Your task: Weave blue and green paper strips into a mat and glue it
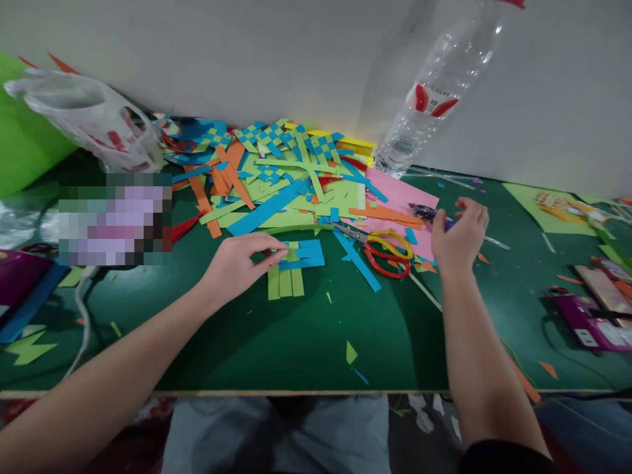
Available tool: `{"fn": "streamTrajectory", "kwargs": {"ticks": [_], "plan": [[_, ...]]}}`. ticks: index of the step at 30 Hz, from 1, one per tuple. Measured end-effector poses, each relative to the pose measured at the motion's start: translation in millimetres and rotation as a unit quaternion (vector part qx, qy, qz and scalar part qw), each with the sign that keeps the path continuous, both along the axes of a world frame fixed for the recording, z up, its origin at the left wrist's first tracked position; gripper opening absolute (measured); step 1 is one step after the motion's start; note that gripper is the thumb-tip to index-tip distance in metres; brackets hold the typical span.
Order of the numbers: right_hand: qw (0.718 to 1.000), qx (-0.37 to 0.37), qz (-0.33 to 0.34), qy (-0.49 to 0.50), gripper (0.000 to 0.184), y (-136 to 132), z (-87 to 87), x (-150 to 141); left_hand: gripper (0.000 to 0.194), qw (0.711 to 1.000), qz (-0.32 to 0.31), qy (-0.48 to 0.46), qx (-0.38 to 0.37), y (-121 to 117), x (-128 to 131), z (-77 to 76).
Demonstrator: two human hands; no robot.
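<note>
My left hand point(247, 263) pinches a small weave of blue and light green paper strips between thumb and fingertips. The blue part of this woven paper point(310, 253) extends to the right, and its green strips point(286, 284) hang toward me over the green tabletop. My right hand point(461, 230) is at the right, fingers bent and apart, beside a slim dark purple-blue object point(425, 212) whose kind I cannot make out. Whether the hand touches it is unclear. Between my hands lie scissors point(389, 253) with red and yellow handles.
Paper strips and finished-looking checkered weaves point(269, 141) are heaped along the wall. A clear plastic bottle point(434, 92) leans there, behind pink paper point(395, 187). A plastic bag point(93, 118) stands at left near a blurred-out phone-like object point(118, 224). Purple boxes point(585, 322) lie right.
</note>
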State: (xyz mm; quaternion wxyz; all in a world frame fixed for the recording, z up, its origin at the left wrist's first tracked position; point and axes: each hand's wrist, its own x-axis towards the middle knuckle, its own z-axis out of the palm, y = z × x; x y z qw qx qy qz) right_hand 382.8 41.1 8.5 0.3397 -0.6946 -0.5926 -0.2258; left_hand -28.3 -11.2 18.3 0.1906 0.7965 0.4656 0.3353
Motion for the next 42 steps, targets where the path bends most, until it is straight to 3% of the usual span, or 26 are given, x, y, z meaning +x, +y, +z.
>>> {"fn": "streamTrajectory", "kwargs": {"ticks": [2,6,10,15,20,26,32,36,42], "plan": [[0.995,-0.050,-0.082,0.030,0.034,3.3,-9.1,20.7,0.024,1.000,0.004,-0.002,-0.017,-0.1,-0.7,1.0],[0.973,-0.146,-0.170,0.054,0.035,4.0,-23.3,42.0,0.026,1.000,0.002,0.005,-0.024,0.1,-1.8,0.9],[0.957,-0.214,-0.183,0.074,0.035,7.4,-31.2,46.0,0.027,1.000,0.017,0.010,-0.013,0.5,-1.3,0.9],[0.957,-0.215,-0.174,0.084,0.034,9.5,-30.4,46.0,0.026,0.999,0.020,-0.010,-0.036,0.4,-1.3,3.7],[0.964,-0.162,-0.182,0.105,0.044,3.4,-11.7,41.3,0.025,0.994,0.048,-0.045,-0.086,1.0,-3.0,2.9],[0.980,-0.107,-0.118,0.118,0.039,-0.3,10.1,10.6,0.018,0.989,0.053,-0.079,-0.116,1.6,-0.9,5.0],[0.986,-0.149,0.007,0.080,0.040,-16.3,12.3,-46.3,0.018,0.976,0.052,-0.130,-0.169,5.0,-1.4,4.3],[0.981,-0.167,0.089,0.033,0.053,-36.0,14.7,-82.2,0.020,0.969,0.046,-0.154,-0.185,7.0,-2.7,2.3],[0.965,-0.203,0.164,-0.026,0.055,-55.9,14.8,-110.9,0.020,0.964,0.047,-0.168,-0.198,7.0,-2.9,2.6]]}}
